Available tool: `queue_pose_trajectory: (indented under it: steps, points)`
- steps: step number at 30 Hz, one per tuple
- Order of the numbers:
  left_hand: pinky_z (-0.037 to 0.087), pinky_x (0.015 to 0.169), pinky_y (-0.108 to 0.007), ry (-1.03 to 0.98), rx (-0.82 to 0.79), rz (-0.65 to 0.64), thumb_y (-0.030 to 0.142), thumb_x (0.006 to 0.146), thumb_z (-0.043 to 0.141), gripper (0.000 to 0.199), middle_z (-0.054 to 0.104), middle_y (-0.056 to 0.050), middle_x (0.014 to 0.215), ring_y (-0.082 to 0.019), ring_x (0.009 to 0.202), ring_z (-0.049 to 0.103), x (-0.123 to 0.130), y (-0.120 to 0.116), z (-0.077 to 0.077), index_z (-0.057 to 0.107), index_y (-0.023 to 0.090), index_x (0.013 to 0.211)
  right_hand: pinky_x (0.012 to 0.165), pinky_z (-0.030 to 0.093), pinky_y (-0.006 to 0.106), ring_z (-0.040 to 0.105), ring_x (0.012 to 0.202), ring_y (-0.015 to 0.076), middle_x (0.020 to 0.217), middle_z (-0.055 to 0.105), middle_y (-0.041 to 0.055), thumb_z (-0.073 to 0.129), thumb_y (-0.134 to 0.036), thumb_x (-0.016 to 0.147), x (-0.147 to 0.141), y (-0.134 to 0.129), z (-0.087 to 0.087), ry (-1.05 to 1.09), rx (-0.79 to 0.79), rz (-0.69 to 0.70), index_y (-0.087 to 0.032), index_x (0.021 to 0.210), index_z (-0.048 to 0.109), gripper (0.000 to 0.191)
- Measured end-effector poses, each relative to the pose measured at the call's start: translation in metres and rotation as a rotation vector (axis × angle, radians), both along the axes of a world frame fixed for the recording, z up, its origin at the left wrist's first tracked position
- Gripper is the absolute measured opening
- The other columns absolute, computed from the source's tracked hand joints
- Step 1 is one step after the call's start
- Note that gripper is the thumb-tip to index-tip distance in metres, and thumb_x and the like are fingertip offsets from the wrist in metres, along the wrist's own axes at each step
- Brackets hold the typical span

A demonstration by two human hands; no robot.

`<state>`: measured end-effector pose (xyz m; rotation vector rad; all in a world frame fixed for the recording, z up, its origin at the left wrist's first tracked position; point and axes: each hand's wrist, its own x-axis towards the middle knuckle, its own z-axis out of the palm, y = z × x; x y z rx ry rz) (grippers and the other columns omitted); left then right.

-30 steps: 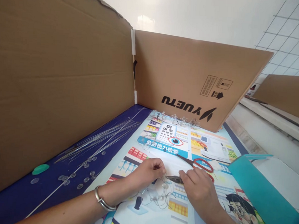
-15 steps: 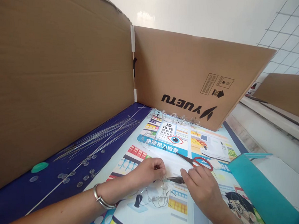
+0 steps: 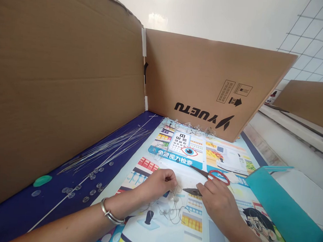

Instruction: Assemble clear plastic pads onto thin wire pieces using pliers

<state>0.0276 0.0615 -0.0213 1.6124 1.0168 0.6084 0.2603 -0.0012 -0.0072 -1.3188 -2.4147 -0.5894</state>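
Note:
My left hand (image 3: 158, 184) is pinched around a thin wire strung with clear beads (image 3: 167, 209), which hangs below it over the printed poster mat (image 3: 169, 222). My right hand (image 3: 218, 201) grips a pair of dark-tipped pliers (image 3: 192, 191), whose jaws point left towards the wire. The pliers' handles are hidden inside my palm. Just above my right hand lie red-handled scissors (image 3: 218, 177) on the mat. A bracelet (image 3: 111, 216) circles my left wrist.
Brown cardboard walls (image 3: 71, 76) rise at the left and far side. A dark blue mat (image 3: 74, 178) holds straight wires, loose clear beads and a green disc. Tangled beaded wires (image 3: 190, 128) lie along the poster's far edge. A teal folder (image 3: 278, 206) stands at the right.
My hands have drawn slightly apart, the left moving left and the right moving right. The pliers and beaded wire have shifted a little with them.

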Motion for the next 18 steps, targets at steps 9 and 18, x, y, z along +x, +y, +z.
queue_pose_trajectory:
  steps: [9,18]
  points:
    - [0.034,0.049,-0.02,0.024,0.041,0.01,0.032,0.077,0.053,0.018,0.051,0.003,0.06,-0.009,0.051,0.044,-0.002,0.002,0.0,0.055,0.017,0.068,0.077,0.033,0.036,0.043,0.08,0.0192,0.081,0.052,0.0042,0.046,-0.006,0.082,-0.009,-0.006,0.004,-0.194,-0.066,-0.065,-0.018,0.097,0.058,0.023]
    - [0.034,0.048,-0.02,0.019,0.018,0.019,0.032,0.076,0.053,0.018,0.05,0.002,0.059,-0.009,0.05,0.043,0.0,0.0,0.004,0.055,0.016,0.067,0.069,0.033,0.034,0.042,0.073,0.018,0.074,0.05,0.0032,0.048,-0.006,0.08,-0.017,-0.001,0.002,-0.259,0.021,-0.015,-0.015,0.097,0.058,0.022]
